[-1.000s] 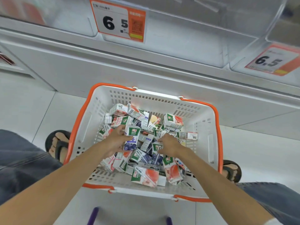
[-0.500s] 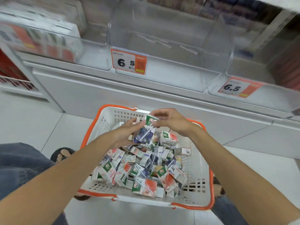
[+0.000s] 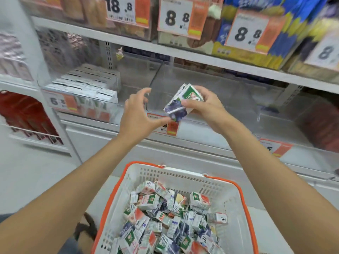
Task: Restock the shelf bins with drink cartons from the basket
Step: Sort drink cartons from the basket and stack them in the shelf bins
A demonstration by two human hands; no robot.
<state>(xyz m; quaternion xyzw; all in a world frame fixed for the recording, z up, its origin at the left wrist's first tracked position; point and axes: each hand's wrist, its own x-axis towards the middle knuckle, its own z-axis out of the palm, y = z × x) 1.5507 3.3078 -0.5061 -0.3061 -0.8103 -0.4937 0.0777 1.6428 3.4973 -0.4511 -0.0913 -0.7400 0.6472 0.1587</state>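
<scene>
right hand point(image 3: 207, 110) grips a blueberry carton point(image 3: 180, 103) up at shelf height, thumb across the front face, fingers point(image 3: 200, 89) curled over the green top. a second white edge shows behind it, so it may be two stacked; cannot tell. the carton is tilted, one corner down, in the air just in front of the clear middle bin point(image 3: 211, 83), which looks empty, and well above the basket point(image 3: 246, 208)

left hand point(image 3: 137, 114) holds nothing: fingers point(image 3: 144, 91) spread and loosely curved, thumb tip at the carton's lower corner, touching or nearly so

loose cartons point(image 3: 165, 217) lie heaped in the basket, mixed flavours. left bin point(image 3: 82, 85) already has neat packed rows. price tag point(image 3: 171, 126) on the middle bin front is partly hidden by the hands

step in hand, as judged: place into the middle bin. early in the task, basket is far from empty

to do it well:
- square the carton first; left hand steadies the lower corner, green top up, label forward
- lift clear of the bin's front lip, don't drag over it
- seat it in a back corner against the wall so rows build forward like the left bin
- check flavour against the tag; text is too blurred to read here
- let go only once the base sits flat, a tilted first carton skews the row
</scene>
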